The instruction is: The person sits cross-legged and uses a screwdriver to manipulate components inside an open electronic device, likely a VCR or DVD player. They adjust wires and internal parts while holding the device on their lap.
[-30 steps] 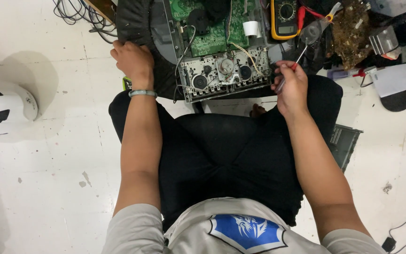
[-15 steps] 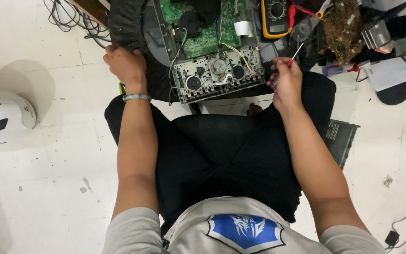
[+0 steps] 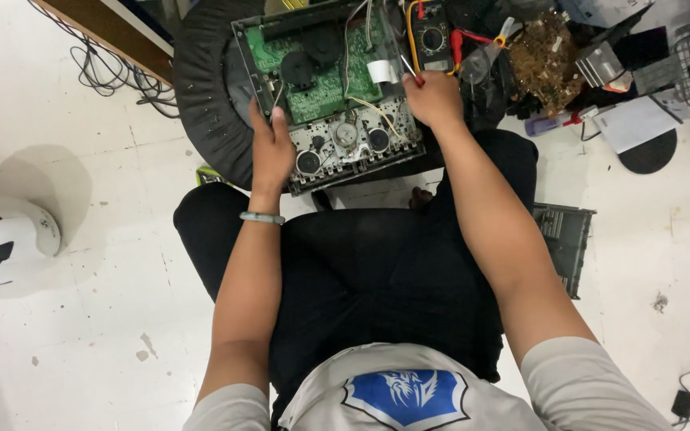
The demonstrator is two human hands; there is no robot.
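Note:
An opened electronic device (image 3: 337, 132) with a green circuit board (image 3: 313, 76) and a grey mechanism of round parts lies on the floor in front of my lap. My left hand (image 3: 271, 152) grips the device's left edge, thumb along the frame. My right hand (image 3: 434, 97) is closed on a thin screwdriver (image 3: 407, 67) with a red handle, its tip pointing up-left toward the board near a small white part (image 3: 382, 72). A green bangle (image 3: 262, 217) sits on my left wrist.
A yellow multimeter (image 3: 433, 36) with red leads lies behind the device. A black round cover (image 3: 205, 96) is at the left, cables (image 3: 101, 68) beyond it. A white-and-black appliance (image 3: 1, 239) stands far left. A dark grille (image 3: 565, 239), papers and clutter lie at the right.
My view has shifted, so the device now sits lower and more central. My left hand has moved from the device's outer left side onto its frame. My right hand has moved up to the board's right side.

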